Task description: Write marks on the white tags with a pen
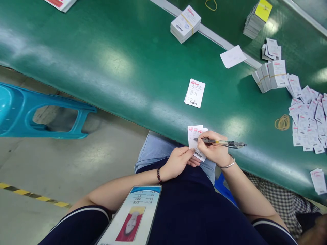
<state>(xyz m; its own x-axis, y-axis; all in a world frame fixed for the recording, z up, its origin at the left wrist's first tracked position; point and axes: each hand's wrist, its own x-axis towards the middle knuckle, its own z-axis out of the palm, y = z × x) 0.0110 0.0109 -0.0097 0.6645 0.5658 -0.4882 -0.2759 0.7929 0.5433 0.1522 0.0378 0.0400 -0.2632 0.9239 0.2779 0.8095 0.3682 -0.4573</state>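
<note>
Between thumb and fingers, my left hand (180, 160) grips a few small white printed cards (192, 136), fanned at the table's near edge. My right hand (214, 148) is closed around a pen (231, 143) with a clear barrel. The pen's tip points at the cards and looks close to or on their surface; I cannot tell if it touches. Just beyond the hands, a small stack of similar cards (195, 93) lies on the green table (143, 75).
Banded card bundles (277, 73) and a loose card heap (308, 119) lie right, near rubber bands (282, 122). A banded stack (185, 23), a blank paper (233, 56) and a yellow-topped stack (257, 20) are farther back. A blue stool (87, 117) stands left.
</note>
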